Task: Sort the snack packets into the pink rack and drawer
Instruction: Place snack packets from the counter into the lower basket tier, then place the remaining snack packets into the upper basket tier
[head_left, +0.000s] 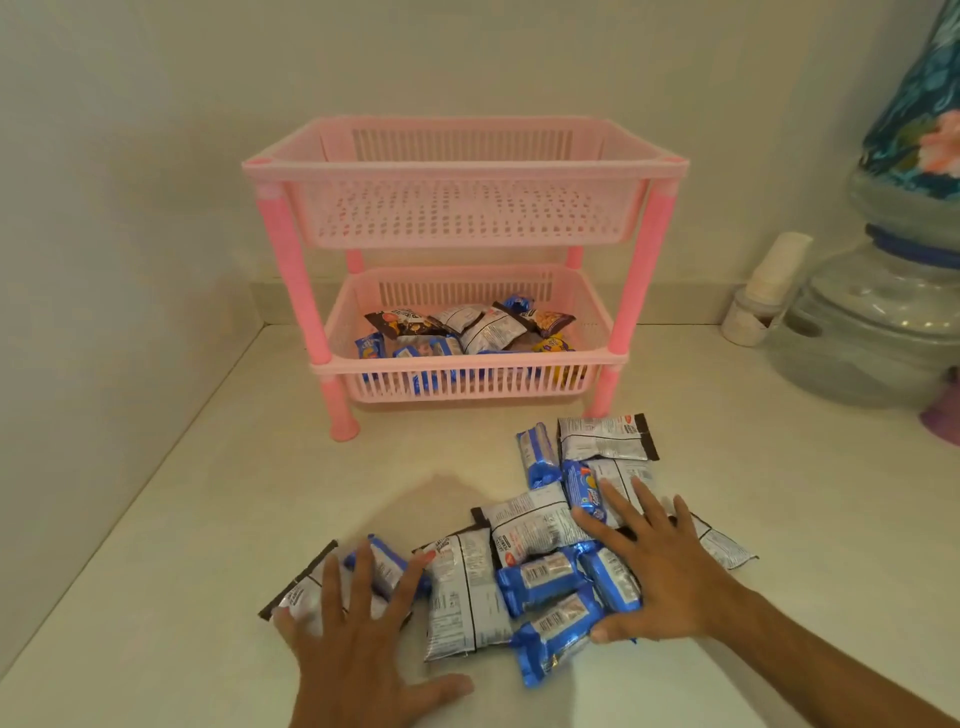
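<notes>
Both of my hands lie flat near the bottom of the view, pressed onto a heap of snack packets (519, 561) on the pale table (156, 597). On the left, my left hand (358, 639) has its fingers (332, 587) spread wide and open, resting on a silver packet with dark ends (296, 592) and a blue packet (387, 564), gripping neither. Moving right, a long silver packet (462, 592) lies between my hands, then several blue ones (550, 603) crowd together. My right hand (670, 571) sits on top of these, fingers splayed and open too, thumb against a blue packet at the near edge of the heap. Beyond the heap stands the pink rack (462, 166) against the wall: its upper basket holds nothing, its lower basket (467, 384) holds a mix of blue, silver, brown and yellow packets (467, 327). Far right, a clear water jug (872, 322) stands on the table with a small white bottle (763, 296) just beside it.
</notes>
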